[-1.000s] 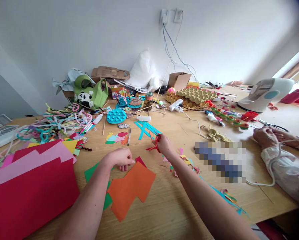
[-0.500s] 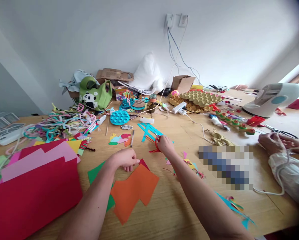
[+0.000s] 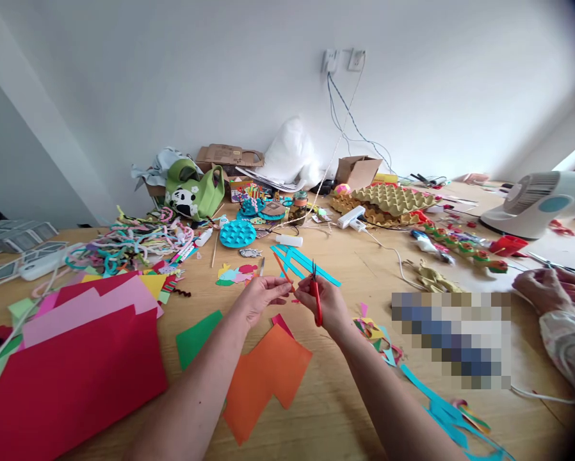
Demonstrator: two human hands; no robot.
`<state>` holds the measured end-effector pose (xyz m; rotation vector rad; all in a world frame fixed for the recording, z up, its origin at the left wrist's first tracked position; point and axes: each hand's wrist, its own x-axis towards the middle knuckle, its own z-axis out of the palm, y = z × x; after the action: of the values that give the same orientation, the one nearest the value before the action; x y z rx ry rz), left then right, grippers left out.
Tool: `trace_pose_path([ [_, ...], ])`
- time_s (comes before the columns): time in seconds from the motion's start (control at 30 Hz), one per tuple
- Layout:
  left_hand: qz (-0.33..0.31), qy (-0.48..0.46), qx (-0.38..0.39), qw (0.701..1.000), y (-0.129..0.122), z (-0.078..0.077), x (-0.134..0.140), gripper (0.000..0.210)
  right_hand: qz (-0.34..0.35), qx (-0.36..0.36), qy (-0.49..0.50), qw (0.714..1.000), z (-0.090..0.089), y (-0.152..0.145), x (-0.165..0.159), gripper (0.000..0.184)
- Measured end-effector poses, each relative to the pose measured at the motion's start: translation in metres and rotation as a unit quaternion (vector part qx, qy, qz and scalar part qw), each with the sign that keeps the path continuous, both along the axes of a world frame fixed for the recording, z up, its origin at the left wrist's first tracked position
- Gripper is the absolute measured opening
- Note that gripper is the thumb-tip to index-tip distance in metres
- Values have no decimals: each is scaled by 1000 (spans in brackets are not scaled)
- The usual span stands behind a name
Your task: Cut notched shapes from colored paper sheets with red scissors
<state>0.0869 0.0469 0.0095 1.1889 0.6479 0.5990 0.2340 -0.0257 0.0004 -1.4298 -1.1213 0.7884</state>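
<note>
Pinched in my left hand (image 3: 267, 298) is a thin orange paper strip (image 3: 282, 266) that slants up over the table. My right hand (image 3: 326, 303) holds red-handled scissors (image 3: 317, 301), their blades pointing away from me, and its fingertips meet the strip's near end. Just beyond both hands lie several blue paper strips (image 3: 311, 264), crossing each other. Orange paper (image 3: 268, 378) with cut-out edges rests below my hands, over a bit of red paper. A green sheet (image 3: 196, 336) is partly behind my left forearm. Small coloured fish-shaped cutouts (image 3: 237, 275) lie left of the strips.
Red and pink sheets (image 3: 90, 371) cover the left side. Pipe cleaners (image 3: 134, 237) heap behind them. Paper scraps (image 3: 378, 336) and blue strips (image 3: 436, 410) lie right. Another person's hands (image 3: 551, 288) are at far right, near a fan (image 3: 532, 202). Egg trays (image 3: 393, 198) stand behind.
My left hand has moved forward and now pinches an orange strip. My right hand has lifted the scissors back from the blue strips, turning the blades upward in view. The view has shifted slightly.
</note>
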Motion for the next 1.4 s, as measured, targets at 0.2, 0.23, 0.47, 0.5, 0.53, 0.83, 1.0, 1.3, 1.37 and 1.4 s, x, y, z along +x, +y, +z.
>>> trace_pose_path([
  [0.2,73,-14,-2,997,1,3,1,26,1,-18,68,998,2,-6,-13,29],
  [0.23,76,-11,1,997,1,3,2,26,0,-19,78,997,2,-7,-14,30],
  [0.47,113,-8,-9,994,1,7,1,26,19,-22,146,989,-5,-14,-10,31],
  [0.5,119,-7,-12,993,1,7,0,26,19,-21,151,988,-6,-14,-10,31],
  [0.53,125,-8,-14,992,2,7,0,27,19,-20,155,988,-7,-14,-10,31],
  [0.83,136,-17,-20,990,7,3,-3,25,-18,21,123,992,-4,-12,4,30],
  [1.0,124,-15,-21,992,5,3,-2,25,-58,7,86,995,5,-12,12,30],
  [1.3,174,-54,39,982,-2,12,2,21,-196,56,-7,979,10,-17,2,27],
  [1.37,189,-50,63,979,-4,14,3,20,-138,56,47,988,15,-19,-7,27],
  [1.4,196,-51,74,977,-5,15,4,20,-118,58,79,988,17,-20,-12,27],
])
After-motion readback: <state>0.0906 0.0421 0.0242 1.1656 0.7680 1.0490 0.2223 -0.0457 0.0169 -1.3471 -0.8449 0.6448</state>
